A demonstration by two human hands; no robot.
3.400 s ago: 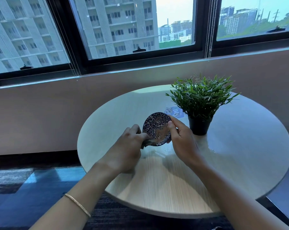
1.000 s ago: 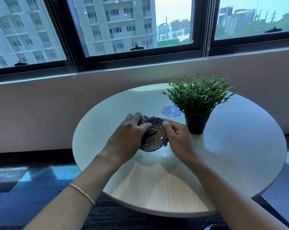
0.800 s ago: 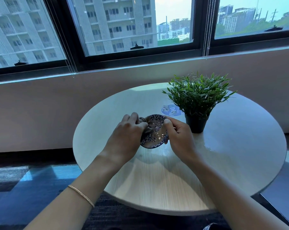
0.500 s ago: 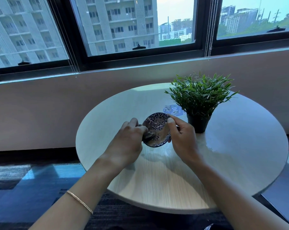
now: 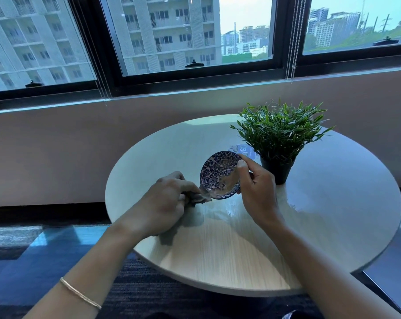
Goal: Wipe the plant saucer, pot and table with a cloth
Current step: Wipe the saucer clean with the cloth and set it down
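Observation:
My right hand point(image 5: 255, 192) holds a blue-and-white patterned saucer point(image 5: 219, 174) by its right rim, tilted up so its inner face looks at me, above the round pale wooden table point(image 5: 217, 261). My left hand point(image 5: 165, 203) is closed on a small grey cloth point(image 5: 200, 197), which touches the saucer's lower left edge. A green plant point(image 5: 278, 131) stands in a black pot point(image 5: 278, 170) just right of the saucer.
A blue-and-white sticker or card point(image 5: 243, 150) lies on the table behind the saucer. A low wall and dark-framed windows run behind the table. Dark blue carpet lies below on the left.
The saucer has tilted more upright toward me. My left hand with the cloth has slid from the saucer's inner face down to its lower left edge.

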